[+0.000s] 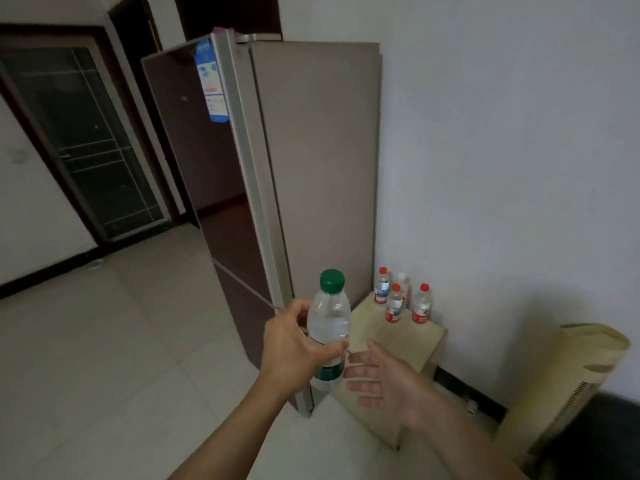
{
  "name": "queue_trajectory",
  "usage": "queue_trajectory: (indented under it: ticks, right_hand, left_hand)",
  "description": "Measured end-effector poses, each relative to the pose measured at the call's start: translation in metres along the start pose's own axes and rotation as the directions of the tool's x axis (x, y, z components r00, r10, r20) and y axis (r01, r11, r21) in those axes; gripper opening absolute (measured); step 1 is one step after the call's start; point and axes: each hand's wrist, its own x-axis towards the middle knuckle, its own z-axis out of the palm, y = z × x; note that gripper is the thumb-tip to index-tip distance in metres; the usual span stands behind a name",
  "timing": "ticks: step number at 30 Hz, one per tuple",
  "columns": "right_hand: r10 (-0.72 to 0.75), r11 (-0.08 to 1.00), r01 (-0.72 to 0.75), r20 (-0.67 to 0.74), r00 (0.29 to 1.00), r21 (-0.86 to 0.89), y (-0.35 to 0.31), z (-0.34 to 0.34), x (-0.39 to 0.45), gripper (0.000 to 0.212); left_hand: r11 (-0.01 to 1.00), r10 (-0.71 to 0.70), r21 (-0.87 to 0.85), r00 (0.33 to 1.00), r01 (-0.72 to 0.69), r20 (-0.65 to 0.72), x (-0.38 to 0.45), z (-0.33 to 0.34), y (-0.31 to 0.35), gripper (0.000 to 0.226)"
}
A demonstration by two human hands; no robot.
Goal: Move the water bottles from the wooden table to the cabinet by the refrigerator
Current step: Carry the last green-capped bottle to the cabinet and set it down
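Observation:
My left hand [292, 344] grips a clear water bottle [329, 320] with a green cap and green label, held upright in the air in front of the refrigerator [311, 161]. My right hand [384, 379] is open, palm up, just right of the bottle's lower part and apart from it. Behind the hands stands the low pale yellow cabinet [412, 344] beside the refrigerator. Several small bottles stand at its back against the wall: red-capped ones [421, 304] [394, 304] [382, 285] and one with a white cap [402, 280].
A pale yellow appliance with a vent grille [568, 386] stands to the right of the cabinet. The white wall [502, 168] is behind it. Light floor tiles [104, 341] spread to the left, leading to a dark glass door [79, 140].

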Motion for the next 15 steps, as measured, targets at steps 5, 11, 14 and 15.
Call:
queue_trajectory:
  ticks: [5, 11, 14, 15]
  right_hand:
    - [-0.002, 0.997, 0.014, -0.138, 0.990, 0.081, -0.023, -0.046, 0.031, 0.055]
    - [-0.008, 0.994, 0.040, -0.298, 0.955, 0.101, -0.048, -0.068, 0.059, 0.055]
    - [-0.068, 0.988, 0.113, -0.360, 0.931, 0.106, -0.066, -0.068, 0.071, 0.057]
    - [-0.073, 0.986, 0.123, -0.380, 0.922, 0.110, -0.074, -0.067, 0.074, 0.056]
  left_hand:
    - [0.995, 0.090, -0.047, 0.990, -0.086, 0.104, 0.053, 0.047, 0.010, 0.056]
    - [0.987, 0.125, -0.128, 0.971, -0.100, 0.203, 0.111, 0.082, 0.001, 0.057]
    - [0.975, 0.176, -0.179, 0.946, -0.130, 0.271, 0.148, 0.091, -0.004, 0.057]
    - [0.970, 0.202, -0.193, 0.937, -0.150, 0.286, 0.161, 0.092, -0.005, 0.058]
